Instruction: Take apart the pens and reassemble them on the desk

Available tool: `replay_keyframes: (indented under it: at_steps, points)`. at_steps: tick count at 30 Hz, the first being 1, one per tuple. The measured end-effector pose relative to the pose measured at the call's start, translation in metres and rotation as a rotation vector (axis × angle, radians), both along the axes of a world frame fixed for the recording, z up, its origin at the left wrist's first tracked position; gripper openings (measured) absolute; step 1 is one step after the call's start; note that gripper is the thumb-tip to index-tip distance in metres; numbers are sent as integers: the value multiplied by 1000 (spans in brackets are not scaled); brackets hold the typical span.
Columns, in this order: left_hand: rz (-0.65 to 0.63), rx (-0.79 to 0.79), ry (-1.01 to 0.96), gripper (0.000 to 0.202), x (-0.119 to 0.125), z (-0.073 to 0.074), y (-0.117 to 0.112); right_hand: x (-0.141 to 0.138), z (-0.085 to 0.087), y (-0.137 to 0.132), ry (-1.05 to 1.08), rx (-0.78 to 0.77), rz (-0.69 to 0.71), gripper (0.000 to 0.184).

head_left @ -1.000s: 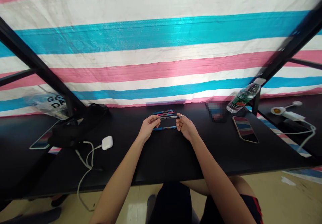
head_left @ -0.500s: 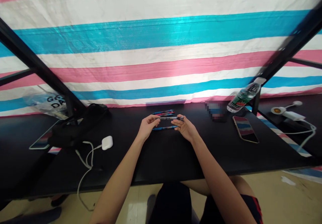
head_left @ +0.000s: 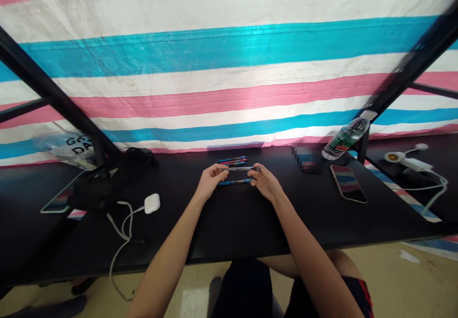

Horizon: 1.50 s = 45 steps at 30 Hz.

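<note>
My left hand (head_left: 209, 180) pinches one end of a slim grey-and-clear pen (head_left: 239, 169). At the pen's other end, my right hand (head_left: 265, 183) has its thumb and fingertips closed on the barrel. The pen is level, stretched sideways between both hands just above the table. Below it, a blue pen (head_left: 234, 182) lies on the black tabletop, its ends close to my fingers. Beyond my hands, several more pens (head_left: 232, 159), blue and red, lie side by side. Small details of the held pen are too fine to make out.
A white earbud case (head_left: 152, 203) with a white cable (head_left: 129, 222) lies left, near a black bag (head_left: 103, 184). To the right are a phone (head_left: 348, 183), a tilted water bottle (head_left: 347, 137) and a blurred-out item (head_left: 307, 157). Striped sheeting (head_left: 229, 84) hangs behind.
Both hands stay almost in place with the pen between them. The right hand's lower fingers have curled in slightly. The view has shifted a little.
</note>
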<state>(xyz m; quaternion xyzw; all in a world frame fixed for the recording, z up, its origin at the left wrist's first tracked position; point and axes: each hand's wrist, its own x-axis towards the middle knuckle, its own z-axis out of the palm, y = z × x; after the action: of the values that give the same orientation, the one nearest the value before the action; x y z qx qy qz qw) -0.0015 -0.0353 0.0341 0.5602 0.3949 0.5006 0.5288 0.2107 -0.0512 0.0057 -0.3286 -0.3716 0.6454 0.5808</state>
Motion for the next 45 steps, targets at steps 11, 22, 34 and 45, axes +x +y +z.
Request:
replay_keyframes:
  at_steps: [11, 22, 34, 45]
  points:
    - [172, 279, 506, 13, -8, -8, 5, -7, -12, 9, -585, 203, -358, 27]
    - [130, 382, 827, 19, -13, -22, 10, -10, -21, 9, -1039, 343, -476, 18]
    - [424, 277, 829, 13, -12, -25, 11, -7, -22, 22, -1120, 279, -485, 28]
    - [484, 216, 782, 21, -13, -30, 21, -14, -22, 40, -1189, 226, -611, 32]
